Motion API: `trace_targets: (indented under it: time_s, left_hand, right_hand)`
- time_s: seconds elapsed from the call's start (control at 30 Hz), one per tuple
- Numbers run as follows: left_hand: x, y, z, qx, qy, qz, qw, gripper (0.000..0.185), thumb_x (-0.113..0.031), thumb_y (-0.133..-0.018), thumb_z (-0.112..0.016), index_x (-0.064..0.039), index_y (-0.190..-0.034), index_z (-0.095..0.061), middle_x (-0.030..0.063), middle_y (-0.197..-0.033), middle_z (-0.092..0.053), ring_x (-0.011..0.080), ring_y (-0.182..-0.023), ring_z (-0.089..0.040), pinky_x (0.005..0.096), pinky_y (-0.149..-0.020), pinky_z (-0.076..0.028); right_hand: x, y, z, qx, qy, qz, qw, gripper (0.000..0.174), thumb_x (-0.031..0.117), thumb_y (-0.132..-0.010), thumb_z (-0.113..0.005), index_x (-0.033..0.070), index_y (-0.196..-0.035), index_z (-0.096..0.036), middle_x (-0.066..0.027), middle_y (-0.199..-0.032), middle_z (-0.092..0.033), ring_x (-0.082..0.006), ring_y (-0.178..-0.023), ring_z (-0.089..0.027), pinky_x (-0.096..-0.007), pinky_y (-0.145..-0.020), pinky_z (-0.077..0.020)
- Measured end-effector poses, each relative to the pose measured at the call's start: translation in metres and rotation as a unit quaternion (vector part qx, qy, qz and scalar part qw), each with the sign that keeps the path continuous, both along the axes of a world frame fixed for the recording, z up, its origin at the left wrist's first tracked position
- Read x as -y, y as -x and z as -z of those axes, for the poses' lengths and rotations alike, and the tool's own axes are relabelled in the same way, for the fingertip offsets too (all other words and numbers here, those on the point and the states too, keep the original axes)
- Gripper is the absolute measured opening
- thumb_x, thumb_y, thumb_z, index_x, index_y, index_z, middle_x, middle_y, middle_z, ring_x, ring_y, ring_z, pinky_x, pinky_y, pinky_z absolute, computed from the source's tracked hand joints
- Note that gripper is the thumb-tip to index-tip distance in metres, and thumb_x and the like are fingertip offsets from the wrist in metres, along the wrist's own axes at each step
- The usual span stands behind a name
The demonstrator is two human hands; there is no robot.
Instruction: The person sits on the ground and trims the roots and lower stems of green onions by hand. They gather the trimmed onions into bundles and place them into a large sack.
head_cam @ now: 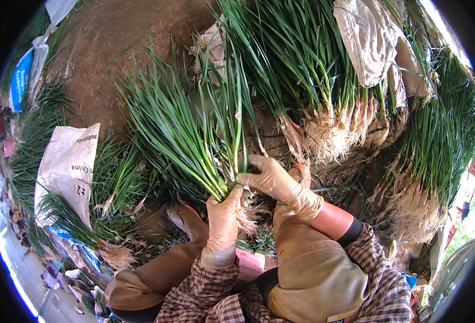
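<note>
A bunch of long-leaved green allium plants [189, 145], which look like green garlic, fans out upward in front of me. My left hand [222, 220], in a pale rubber glove, grips the bunch low on its stems. Pale tangled roots [250, 218] hang just right of that grip. My right hand [276, 183], gloved the same way, pinches an upright stalk [237, 149] at its base, close beside the left thumb. The fingertips of the right hand partly hide the stem there.
More rooted plants [326, 129] stand heaped ahead, partly under a white woven sack [368, 44]. Another pile [419, 185] lies right. At left, a printed sack [66, 173] lies beside a loose bunch [114, 254] and scattered plants [116, 185]. My boots [191, 224] flank leafy scraps on brown ground [108, 44].
</note>
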State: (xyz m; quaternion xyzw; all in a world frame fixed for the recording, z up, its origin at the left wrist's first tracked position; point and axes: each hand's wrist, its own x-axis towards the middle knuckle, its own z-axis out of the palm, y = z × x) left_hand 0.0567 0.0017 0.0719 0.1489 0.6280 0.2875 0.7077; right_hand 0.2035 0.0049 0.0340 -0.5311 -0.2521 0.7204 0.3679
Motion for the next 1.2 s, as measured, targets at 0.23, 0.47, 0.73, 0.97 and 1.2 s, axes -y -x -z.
trace_targets:
  time_s: [0.23, 0.47, 0.73, 0.97, 1.2]
  left_hand:
    - [0.004, -0.002, 0.01, -0.049, -0.041, 0.021, 0.998, 0.009, -0.003, -0.085, -0.065, -0.002, -0.094, -0.065, 0.0009, -0.078, -0.063, 0.0075, -0.06, -0.053, 0.0221, -0.052, -0.041]
    - [0.001, 0.0, 0.0, 0.012, 0.024, 0.035, 0.999, 0.011, -0.003, -0.087, -0.063, -0.001, -0.097, -0.064, 0.0026, -0.076, -0.064, 0.0092, -0.058, -0.055, 0.0209, -0.051, -0.042]
    - [0.011, -0.01, 0.006, -0.055, -0.066, 0.107, 0.991, 0.008, -0.007, -0.091, -0.057, -0.001, -0.095, -0.062, 0.0022, -0.074, -0.062, 0.0079, -0.061, -0.052, 0.0222, -0.055, -0.042]
    - [0.0, 0.008, 0.013, 0.153, 0.087, 0.01, 0.984, 0.013, -0.007, -0.092, -0.054, -0.001, -0.103, -0.06, 0.0044, -0.078, -0.062, 0.0108, -0.059, -0.054, 0.0219, -0.055, -0.046]
    - [0.006, 0.013, 0.037, -0.297, -0.232, 0.288, 0.88, 0.019, -0.011, -0.087, -0.06, -0.002, -0.103, -0.062, 0.0133, -0.079, -0.066, 0.0237, -0.067, -0.064, 0.0341, -0.061, -0.049]
  right_hand:
    - [0.002, 0.006, -0.009, 0.322, -0.136, -0.087, 0.933, 0.022, 0.023, -0.084, -0.06, 0.001, -0.081, -0.06, -0.0225, -0.074, -0.061, -0.0402, -0.07, -0.06, -0.0439, -0.063, -0.0489]
    - [0.009, -0.006, 0.017, -0.195, 0.063, 0.236, 0.95, 0.019, 0.019, -0.095, -0.055, 0.004, -0.084, -0.062, -0.0018, -0.068, -0.059, -0.0072, -0.053, -0.054, -0.0209, -0.045, -0.0454]
    - [-0.011, 0.013, 0.0, 0.06, -0.03, 0.042, 0.997, 0.02, 0.011, -0.09, -0.06, -0.001, -0.105, -0.062, -0.0059, -0.085, -0.064, -0.0111, -0.071, -0.057, -0.0276, -0.064, -0.0496]
    - [0.0, -0.002, 0.011, -0.4, 0.066, 0.229, 0.885, 0.012, 0.015, -0.094, -0.055, 0.003, -0.096, -0.059, -0.0008, -0.072, -0.057, -0.0086, -0.06, -0.052, -0.0211, -0.054, -0.044]
    - [-0.007, 0.004, -0.023, -0.052, -0.019, 0.049, 0.997, 0.02, 0.015, -0.093, -0.059, 0.001, -0.107, -0.059, 0.0004, -0.071, -0.058, -0.0068, -0.06, -0.052, -0.0228, -0.054, -0.0435]
